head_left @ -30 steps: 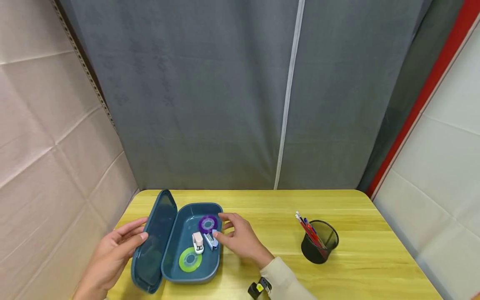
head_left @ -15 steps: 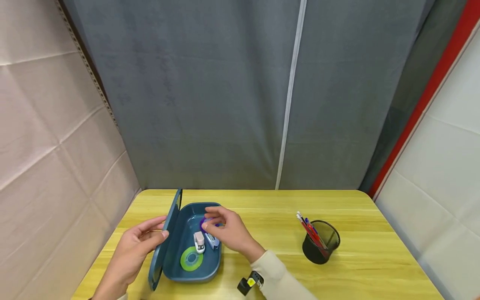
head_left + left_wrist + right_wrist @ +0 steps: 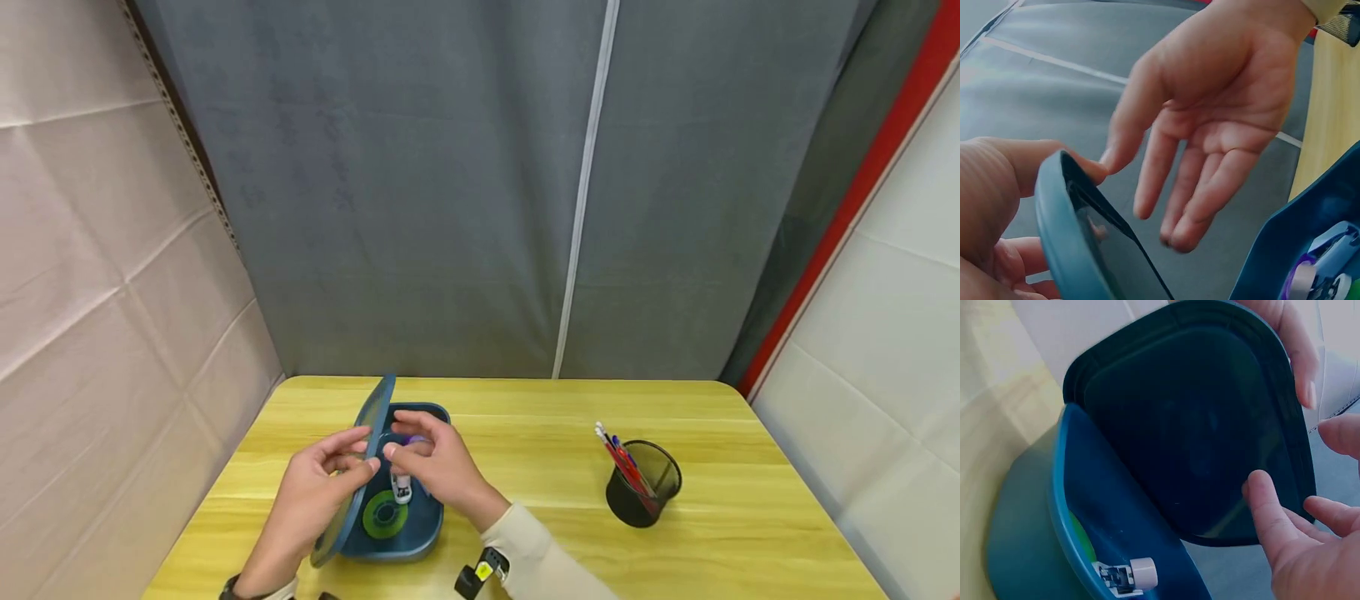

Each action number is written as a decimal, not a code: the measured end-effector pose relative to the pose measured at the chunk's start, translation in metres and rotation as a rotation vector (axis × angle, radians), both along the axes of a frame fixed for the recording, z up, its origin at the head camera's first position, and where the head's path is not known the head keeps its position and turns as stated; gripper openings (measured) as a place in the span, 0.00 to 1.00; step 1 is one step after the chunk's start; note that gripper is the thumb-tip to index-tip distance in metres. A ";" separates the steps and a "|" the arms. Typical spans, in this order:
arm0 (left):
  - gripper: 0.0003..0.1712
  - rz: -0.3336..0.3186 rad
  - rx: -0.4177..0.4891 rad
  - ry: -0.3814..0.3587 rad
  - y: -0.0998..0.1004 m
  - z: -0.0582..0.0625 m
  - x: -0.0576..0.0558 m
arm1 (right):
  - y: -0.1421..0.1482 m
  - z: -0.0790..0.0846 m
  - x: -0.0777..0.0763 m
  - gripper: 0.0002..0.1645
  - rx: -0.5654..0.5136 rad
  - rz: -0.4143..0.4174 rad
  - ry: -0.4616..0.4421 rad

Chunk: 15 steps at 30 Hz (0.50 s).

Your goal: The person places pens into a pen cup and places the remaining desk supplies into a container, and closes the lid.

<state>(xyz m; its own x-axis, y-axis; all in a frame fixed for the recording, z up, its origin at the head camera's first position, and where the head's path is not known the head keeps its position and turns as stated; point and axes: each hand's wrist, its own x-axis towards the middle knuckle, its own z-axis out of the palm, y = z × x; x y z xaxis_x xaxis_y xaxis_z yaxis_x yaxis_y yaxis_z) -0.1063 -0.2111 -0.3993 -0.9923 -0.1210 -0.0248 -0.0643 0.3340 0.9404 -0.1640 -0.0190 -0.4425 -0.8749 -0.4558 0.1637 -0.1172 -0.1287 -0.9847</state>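
Note:
My left hand [image 3: 303,500] pinches the raised lid [image 3: 345,525] of a blue box [image 3: 401,557], thumb on the rim and fingers behind it. The lid stands tilted up, leaning over the left part of the box. My right hand [image 3: 446,471] hangs above the box beside the lid's upper edge, fingers loosely bent and holding nothing. Whether its fingertips touch the lid, I cannot tell. Inside lie a green tape roll [image 3: 385,515], a small white stapler [image 3: 1125,578], a light-blue stapler-like item [image 3: 1334,247] and a purple tape roll [image 3: 415,439], mostly hidden by my right hand.
A black mesh pen cup [image 3: 633,504] with red and blue pens and white-tipped pencils stands to the right on the wooden table [image 3: 540,433]. Grey curtain [image 3: 420,208] closes off the back, and pale cloth walls [image 3: 97,275] flank both sides.
My left hand has swung the lid up and rightward, from leaning outward to leaning over the box. My right hand has moved left from the box's right rim towards the lid.

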 end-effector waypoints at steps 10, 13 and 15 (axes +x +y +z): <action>0.31 0.003 -0.042 0.023 0.024 -0.004 -0.002 | 0.000 -0.005 0.000 0.34 -0.116 -0.004 -0.084; 0.31 -0.002 -0.048 0.024 0.029 -0.004 -0.002 | 0.000 -0.006 0.000 0.33 -0.131 -0.020 -0.107; 0.32 -0.006 -0.051 0.021 0.031 -0.005 -0.003 | 0.001 -0.006 0.000 0.32 -0.140 -0.032 -0.124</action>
